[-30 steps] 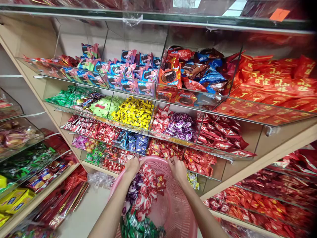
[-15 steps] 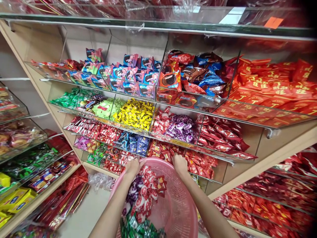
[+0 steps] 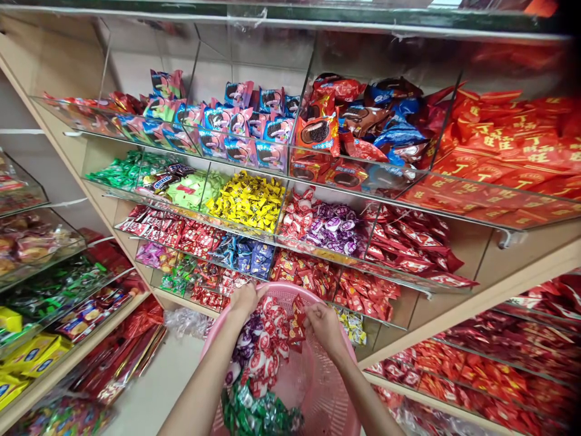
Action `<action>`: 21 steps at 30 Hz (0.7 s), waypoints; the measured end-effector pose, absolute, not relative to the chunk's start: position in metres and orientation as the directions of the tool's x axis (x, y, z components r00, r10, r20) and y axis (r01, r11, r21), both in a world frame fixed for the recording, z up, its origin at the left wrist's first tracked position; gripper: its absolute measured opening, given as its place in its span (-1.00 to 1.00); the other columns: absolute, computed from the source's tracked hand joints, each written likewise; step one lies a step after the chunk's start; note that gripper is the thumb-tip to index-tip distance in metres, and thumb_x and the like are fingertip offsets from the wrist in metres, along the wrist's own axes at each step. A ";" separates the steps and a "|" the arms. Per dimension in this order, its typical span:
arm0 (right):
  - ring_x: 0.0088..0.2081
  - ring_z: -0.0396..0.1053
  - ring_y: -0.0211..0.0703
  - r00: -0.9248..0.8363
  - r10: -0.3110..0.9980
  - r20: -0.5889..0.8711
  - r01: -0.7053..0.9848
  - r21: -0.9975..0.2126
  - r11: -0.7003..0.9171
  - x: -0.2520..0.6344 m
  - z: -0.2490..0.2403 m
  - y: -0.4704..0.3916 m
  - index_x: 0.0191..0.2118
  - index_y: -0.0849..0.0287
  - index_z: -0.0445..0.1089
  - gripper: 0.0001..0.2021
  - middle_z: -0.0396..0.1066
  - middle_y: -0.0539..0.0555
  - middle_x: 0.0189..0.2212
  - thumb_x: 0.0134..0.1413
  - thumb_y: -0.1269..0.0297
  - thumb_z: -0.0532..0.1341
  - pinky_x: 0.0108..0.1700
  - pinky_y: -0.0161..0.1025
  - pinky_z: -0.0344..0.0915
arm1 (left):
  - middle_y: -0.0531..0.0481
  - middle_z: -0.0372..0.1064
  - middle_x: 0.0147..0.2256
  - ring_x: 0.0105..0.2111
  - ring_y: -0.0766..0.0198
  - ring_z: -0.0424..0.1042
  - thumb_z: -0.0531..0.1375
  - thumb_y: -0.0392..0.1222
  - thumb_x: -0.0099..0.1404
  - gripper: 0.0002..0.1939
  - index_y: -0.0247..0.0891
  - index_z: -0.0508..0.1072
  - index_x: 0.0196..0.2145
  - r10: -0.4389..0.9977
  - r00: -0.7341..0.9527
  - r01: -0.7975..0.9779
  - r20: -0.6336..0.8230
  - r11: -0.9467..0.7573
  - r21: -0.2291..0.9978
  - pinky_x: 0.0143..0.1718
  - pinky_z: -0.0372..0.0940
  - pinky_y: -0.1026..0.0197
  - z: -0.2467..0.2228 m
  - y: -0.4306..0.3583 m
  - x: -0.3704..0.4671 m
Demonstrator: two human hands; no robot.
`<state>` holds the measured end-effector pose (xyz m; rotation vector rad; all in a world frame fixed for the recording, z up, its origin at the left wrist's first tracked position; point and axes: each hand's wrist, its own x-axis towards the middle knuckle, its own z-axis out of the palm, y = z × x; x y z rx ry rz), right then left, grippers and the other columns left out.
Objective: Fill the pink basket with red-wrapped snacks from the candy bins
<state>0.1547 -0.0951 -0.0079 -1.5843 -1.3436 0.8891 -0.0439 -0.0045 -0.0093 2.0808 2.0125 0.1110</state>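
Observation:
A pink plastic basket (image 3: pixel 333 381) is in front of me at the bottom of the view. My left hand (image 3: pixel 245 300) is closed around its far left rim. Over the basket's right inside, my right hand (image 3: pixel 320 324) pinches red candy packets (image 3: pixel 297 318); its fingers partly hide them, so I cannot tell how many. Inside the basket lie red-and-white wrapped candies (image 3: pixel 267 354), purple-and-white ones (image 3: pixel 245 342) and green wrapped candies (image 3: pixel 254 412) nearest to me. Just beyond the rim is a shelf bin of similar red packets (image 3: pixel 297 269).
Tiered clear-fronted shelves hold yellow candies (image 3: pixel 249 200), purple candies (image 3: pixel 333 227), cookie packs (image 3: pixel 318 133) and red-gold packets (image 3: pixel 508 139). More candy shelves stand at left, with yellow boxes (image 3: pixel 34 363), and at right (image 3: pixel 490 375). A clear plastic bag (image 3: pixel 186 324) lies on the floor.
My right hand has moved from the red packet bin down and back over the basket, now with red packets in its fingers. My left hand stays on the rim. The view has shifted slightly.

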 end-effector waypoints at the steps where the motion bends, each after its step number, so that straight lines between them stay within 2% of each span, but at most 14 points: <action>1: -0.75 0.16 -0.30 0.173 0.985 -0.029 0.330 -0.940 -0.086 0.154 -0.016 -0.095 -0.62 0.16 0.17 -0.63 0.30 0.00 -0.74 -0.07 -0.04 0.01 -0.69 -0.38 0.04 | -0.26 0.39 -0.30 -0.25 0.05 0.36 -0.33 0.34 0.07 -0.23 -0.31 0.39 -0.29 0.993 0.048 0.974 -0.112 -0.021 0.224 -0.27 0.19 0.10 -0.009 -0.005 -0.044; 8: -0.76 0.16 -0.33 0.207 0.955 -0.211 0.211 -0.944 -0.254 0.152 -0.043 -0.098 -0.67 0.16 0.15 -0.66 0.33 0.02 -0.74 -0.12 0.00 0.04 -0.72 -0.40 0.00 | -0.24 0.39 -0.30 -0.24 0.04 0.36 -0.33 0.32 0.09 -0.25 -0.32 0.38 -0.30 0.993 0.051 0.977 -0.111 -0.026 0.209 -0.26 0.19 0.10 -0.007 -0.005 -0.043; 10: -0.79 0.12 -0.35 0.167 0.948 -0.272 0.245 -0.920 -0.307 0.151 -0.043 -0.100 -0.71 0.15 0.11 -0.66 0.31 0.02 -0.78 -0.10 0.05 0.03 -0.73 -0.41 -0.03 | -0.23 0.39 -0.30 -0.23 0.04 0.35 -0.32 0.31 0.10 -0.26 -0.32 0.38 -0.28 0.993 0.047 0.979 -0.109 -0.024 0.203 -0.25 0.19 0.10 -0.007 -0.005 -0.043; 13: -0.80 0.09 -0.36 0.090 0.944 -0.317 0.391 -0.861 -0.326 0.150 -0.044 -0.103 -0.79 0.16 0.11 -0.63 0.25 0.00 -0.84 -0.08 0.15 0.01 -0.72 -0.41 -0.01 | -0.23 0.39 -0.29 -0.23 0.05 0.35 -0.32 0.30 0.11 -0.26 -0.32 0.38 -0.26 0.992 0.042 0.979 -0.117 -0.017 0.204 -0.25 0.19 0.11 -0.006 -0.005 -0.043; 17: -0.78 0.13 -0.35 0.019 0.965 -0.263 0.567 -0.792 -0.227 0.153 -0.048 -0.107 -0.84 0.17 0.19 -0.55 0.21 0.01 -0.86 -0.03 0.17 -0.04 -0.63 -0.40 0.10 | -0.26 0.39 -0.28 -0.23 0.07 0.35 -0.32 0.29 0.11 -0.26 -0.32 0.38 -0.25 0.991 0.035 0.978 -0.132 -0.007 0.209 -0.25 0.18 0.12 -0.004 -0.006 -0.042; 21: -0.75 0.15 -0.33 0.083 0.988 -0.133 0.631 -0.760 -0.155 0.159 -0.037 -0.103 -0.79 0.16 0.16 -0.57 0.23 0.00 -0.83 0.00 0.14 -0.08 -0.62 -0.39 0.05 | -0.27 0.38 -0.28 -0.24 0.05 0.36 -0.32 0.30 0.11 -0.25 -0.34 0.38 -0.25 0.992 0.030 0.979 -0.125 -0.004 0.204 -0.27 0.19 0.11 -0.003 -0.008 -0.042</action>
